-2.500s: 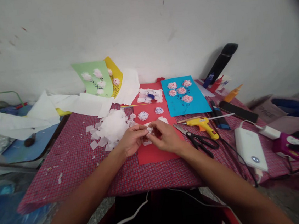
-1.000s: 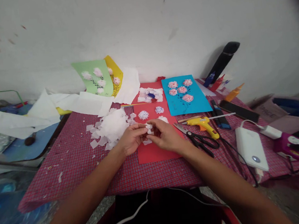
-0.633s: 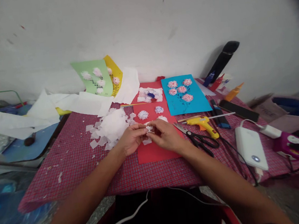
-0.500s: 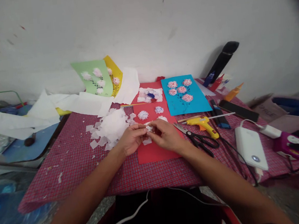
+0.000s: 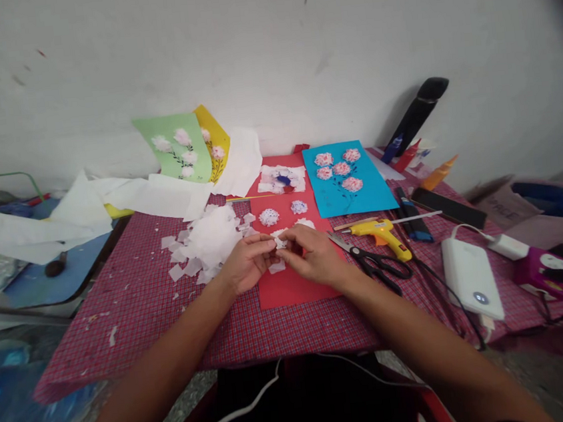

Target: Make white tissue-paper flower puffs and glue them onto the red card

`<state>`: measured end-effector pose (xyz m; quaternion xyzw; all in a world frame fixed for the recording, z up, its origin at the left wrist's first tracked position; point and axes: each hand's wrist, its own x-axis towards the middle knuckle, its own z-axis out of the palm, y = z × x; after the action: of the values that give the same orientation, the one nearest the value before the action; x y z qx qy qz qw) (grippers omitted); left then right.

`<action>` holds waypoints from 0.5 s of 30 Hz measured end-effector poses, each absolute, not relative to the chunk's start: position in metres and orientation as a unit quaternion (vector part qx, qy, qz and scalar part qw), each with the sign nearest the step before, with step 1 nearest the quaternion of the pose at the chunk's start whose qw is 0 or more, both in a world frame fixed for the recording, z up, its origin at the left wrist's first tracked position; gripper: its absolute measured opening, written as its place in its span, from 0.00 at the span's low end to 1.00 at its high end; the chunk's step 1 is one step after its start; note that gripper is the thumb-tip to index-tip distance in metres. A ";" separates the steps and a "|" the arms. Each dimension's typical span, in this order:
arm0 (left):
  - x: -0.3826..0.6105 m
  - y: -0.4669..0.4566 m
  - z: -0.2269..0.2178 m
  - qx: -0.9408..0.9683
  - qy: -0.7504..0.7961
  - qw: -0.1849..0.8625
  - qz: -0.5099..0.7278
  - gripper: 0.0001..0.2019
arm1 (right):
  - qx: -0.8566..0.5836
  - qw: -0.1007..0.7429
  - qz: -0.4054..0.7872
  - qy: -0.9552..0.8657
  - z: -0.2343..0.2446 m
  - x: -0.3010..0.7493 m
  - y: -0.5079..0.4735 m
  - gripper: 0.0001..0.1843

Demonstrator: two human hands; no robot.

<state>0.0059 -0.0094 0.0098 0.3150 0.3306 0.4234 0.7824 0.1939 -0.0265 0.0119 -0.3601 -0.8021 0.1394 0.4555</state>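
Between my fingertips is a small crumpled piece of white tissue paper (image 5: 280, 240). My left hand (image 5: 250, 260) pinches it from the left, and my right hand (image 5: 312, 253) closes on it from the right. Both hands are over the red paper sheet (image 5: 294, 289). Beyond them on the sheet lie two white paper flowers speckled with blue, one on the left (image 5: 269, 218) and one on the right (image 5: 298, 207). Another white paper puff (image 5: 305, 223) is partly hidden behind my right hand. A heap of cut tissue squares (image 5: 213, 242) lies beside my left hand.
Right of the sheet are black-handled scissors (image 5: 378, 264), a yellow glue gun (image 5: 382, 232) and a white power bank (image 5: 471, 278). Behind stand a blue card with pink flowers (image 5: 353, 193) and a green flower card (image 5: 174, 145). A paint-stained tissue (image 5: 282, 179) rests at the sheet's top.
My fingers have shifted only slightly around the tissue, and a little more of it shows between them. Everything on the table stays where it was.
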 end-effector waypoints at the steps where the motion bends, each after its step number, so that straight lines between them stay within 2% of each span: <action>1: 0.006 -0.009 0.010 0.316 0.327 0.784 0.423 0.08 | -0.357 0.457 0.137 -0.803 0.012 0.194 -0.027 0.06; 15: 0.005 -0.008 0.006 0.310 0.330 0.782 0.429 0.10 | -0.337 0.486 0.129 -0.796 0.010 0.193 -0.026 0.10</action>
<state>0.0050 -0.0085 0.0056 0.3104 0.3298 0.4287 0.7817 0.1935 -0.0260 0.0104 -0.3369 -0.7960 0.1286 0.4861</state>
